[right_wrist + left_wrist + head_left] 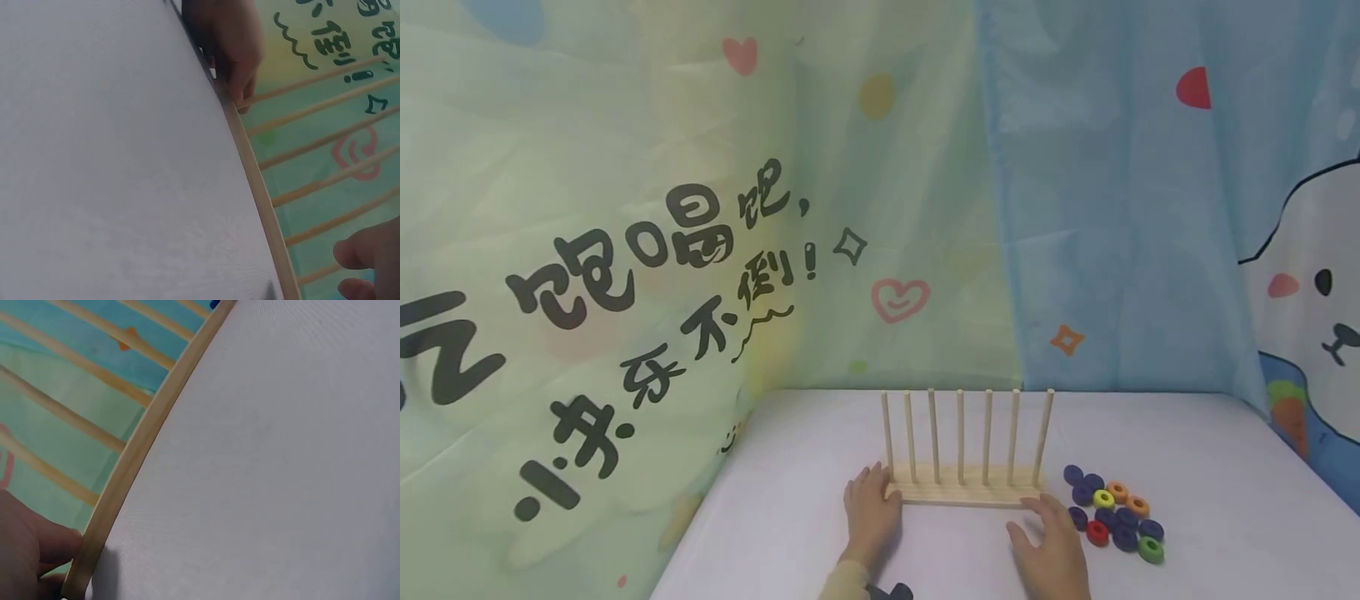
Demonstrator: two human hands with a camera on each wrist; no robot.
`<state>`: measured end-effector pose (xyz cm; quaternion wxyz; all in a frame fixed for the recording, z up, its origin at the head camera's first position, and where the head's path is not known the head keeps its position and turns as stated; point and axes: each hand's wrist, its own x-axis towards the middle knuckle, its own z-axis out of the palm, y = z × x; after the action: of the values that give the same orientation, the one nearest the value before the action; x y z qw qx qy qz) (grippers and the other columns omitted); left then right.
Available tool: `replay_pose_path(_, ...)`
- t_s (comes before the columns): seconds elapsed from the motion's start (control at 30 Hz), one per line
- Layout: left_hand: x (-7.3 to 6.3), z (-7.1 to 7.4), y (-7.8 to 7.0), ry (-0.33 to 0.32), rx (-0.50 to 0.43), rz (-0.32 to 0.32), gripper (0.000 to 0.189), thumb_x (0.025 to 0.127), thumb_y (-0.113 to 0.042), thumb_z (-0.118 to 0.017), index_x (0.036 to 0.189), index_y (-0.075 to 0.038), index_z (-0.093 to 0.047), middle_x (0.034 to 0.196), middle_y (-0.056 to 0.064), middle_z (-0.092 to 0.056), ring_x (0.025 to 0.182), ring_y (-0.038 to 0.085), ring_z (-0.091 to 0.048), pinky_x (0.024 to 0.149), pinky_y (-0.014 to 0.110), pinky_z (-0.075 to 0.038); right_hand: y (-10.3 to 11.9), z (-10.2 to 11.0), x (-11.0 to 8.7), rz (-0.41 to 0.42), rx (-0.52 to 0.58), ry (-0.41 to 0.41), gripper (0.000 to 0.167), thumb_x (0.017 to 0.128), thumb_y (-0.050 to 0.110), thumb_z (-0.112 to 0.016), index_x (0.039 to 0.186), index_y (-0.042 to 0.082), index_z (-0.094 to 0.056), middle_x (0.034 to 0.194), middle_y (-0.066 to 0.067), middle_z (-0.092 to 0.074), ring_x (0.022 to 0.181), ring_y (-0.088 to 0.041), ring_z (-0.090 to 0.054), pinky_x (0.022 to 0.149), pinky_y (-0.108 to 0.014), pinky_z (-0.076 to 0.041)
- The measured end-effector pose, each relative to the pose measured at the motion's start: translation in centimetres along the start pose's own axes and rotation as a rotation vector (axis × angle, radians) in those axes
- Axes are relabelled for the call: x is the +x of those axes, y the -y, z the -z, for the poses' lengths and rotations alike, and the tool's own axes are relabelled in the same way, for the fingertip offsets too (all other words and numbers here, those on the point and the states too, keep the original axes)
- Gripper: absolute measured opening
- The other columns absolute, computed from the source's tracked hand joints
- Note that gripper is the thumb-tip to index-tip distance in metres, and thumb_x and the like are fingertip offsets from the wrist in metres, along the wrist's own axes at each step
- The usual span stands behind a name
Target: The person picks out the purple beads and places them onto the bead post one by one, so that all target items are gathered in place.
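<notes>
A pale wooden peg rack stands on the white table, its several upright pegs rising in a row from a flat base. My left hand grips the base's left end; in the left wrist view its thumb lies against the wood. By the right front corner of the base is my right hand, thumb and fingers spread apart with nothing between them. The right wrist view shows that hand's fingers near the last pegs; whether they touch the base I cannot tell.
Right of the rack lie several small rings in a loose cluster: dark blue rings, a red ring, a green ring, a yellow ring and orange rings. Printed curtains hang behind and left of the table.
</notes>
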<state>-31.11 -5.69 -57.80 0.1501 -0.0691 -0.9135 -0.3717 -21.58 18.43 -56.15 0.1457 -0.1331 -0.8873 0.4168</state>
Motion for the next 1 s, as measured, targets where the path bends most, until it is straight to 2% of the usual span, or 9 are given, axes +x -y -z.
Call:
replay_pose_path(0.13, 0.4, -0.1, 0.3, -0.002, 0.002, -0.006, 0.036, 0.085, -0.013, -0.060, 0.120, -0.005, -0.065, 0.136, 0.019, -0.057, 0.132, 0.042, -0.043, 0.112, 0.066, -0.017, -0.6, 0.0, 0.3, -0.014, 0.042, -0.107, 0.043, 0.083, 0.015, -0.071, 0.122, 0.000, -0.060, 0.138, -0.028, -0.043, 0.123, -0.050, -0.046, 0.100, -0.061, -0.041)
replay_pose_path(0.27, 0.3, -0.3, 0.7, 0.021, -0.002, 0.000, 0.037, 0.085, -0.015, -0.062, 0.121, -0.008, -0.066, 0.136, 0.018, -0.057, 0.133, 0.042, -0.041, 0.112, 0.067, -0.016, -1.1, 0.1, 0.3, -0.087, 0.080, -0.170, 0.041, 0.083, 0.013, -0.070, 0.120, 0.000, -0.061, 0.136, -0.026, -0.045, 0.113, -0.045, -0.055, 0.088, -0.054, -0.053)
replay_pose_path(0.37, 0.1, -0.3, 0.7, 0.028, -0.004, 0.006, 0.037, 0.084, -0.015, -0.064, 0.120, -0.009, -0.066, 0.135, 0.018, -0.058, 0.133, 0.043, -0.042, 0.113, 0.066, -0.015, -1.4, 0.3, 0.4, -0.123, 0.076, -0.171, 0.042, 0.083, 0.013, -0.070, 0.122, -0.001, -0.060, 0.137, -0.026, -0.044, 0.113, -0.045, -0.055, 0.090, -0.055, -0.051)
replay_pose_path(0.47, 0.1, -0.2, 0.6, 0.025, -0.013, 0.005, 0.037, 0.084, -0.015, -0.064, 0.120, -0.008, -0.066, 0.135, 0.018, -0.058, 0.133, 0.043, -0.041, 0.113, 0.066, -0.015, -1.6, 0.5, 0.7, -0.111, 0.067, -0.194, 0.043, 0.081, 0.012, -0.071, 0.121, 0.000, -0.061, 0.136, -0.025, -0.046, 0.108, -0.042, -0.058, 0.088, -0.052, -0.052)
replay_pose_path(0.57, -0.1, 0.1, 0.4, 0.014, -0.033, -0.004, 0.036, 0.084, -0.014, -0.065, 0.120, -0.006, -0.066, 0.134, 0.020, -0.058, 0.132, 0.044, -0.042, 0.113, 0.066, -0.016, -2.0, 0.7, 0.9, -0.100, 0.035, -0.234, 0.042, 0.080, 0.010, -0.073, 0.120, 0.001, -0.061, 0.132, -0.024, -0.050, 0.097, -0.036, -0.063, 0.078, -0.041, -0.054)
replay_pose_path(0.67, -0.2, 0.4, 0.3, -0.011, -0.038, -0.025, 0.035, 0.085, -0.014, -0.066, 0.118, -0.006, -0.067, 0.132, 0.021, -0.059, 0.131, 0.044, -0.044, 0.112, 0.066, -0.018, -2.4, 1.1, 1.2, -0.122, 0.020, -0.238, 0.044, 0.080, 0.011, -0.073, 0.122, 0.003, -0.060, 0.129, -0.024, -0.051, 0.087, -0.030, -0.064, 0.068, -0.032, -0.052)
replay_pose_path(0.8, -0.2, 0.5, 0.1, -0.021, -0.044, -0.033, 0.033, 0.084, -0.015, -0.068, 0.116, -0.007, -0.068, 0.131, 0.020, -0.060, 0.130, 0.044, -0.045, 0.113, 0.065, -0.019, -2.8, 1.7, 1.6, -0.175, 0.009, -0.203, 0.048, 0.082, 0.012, -0.071, 0.127, 0.003, -0.056, 0.127, -0.026, -0.051, 0.080, -0.026, -0.065, 0.066, -0.036, -0.053)
replay_pose_path(1.0, -0.2, 0.6, 0.0, -0.009, -0.050, -0.022, 0.034, 0.083, -0.014, -0.068, 0.116, -0.008, -0.068, 0.131, 0.019, -0.061, 0.129, 0.043, -0.046, 0.113, 0.064, -0.020, -3.2, 2.3, 1.9, -0.258, -0.002, -0.178, 0.051, 0.084, 0.011, -0.070, 0.132, 0.004, -0.053, 0.127, -0.027, -0.053, 0.079, -0.029, -0.067, 0.075, -0.051, -0.051)
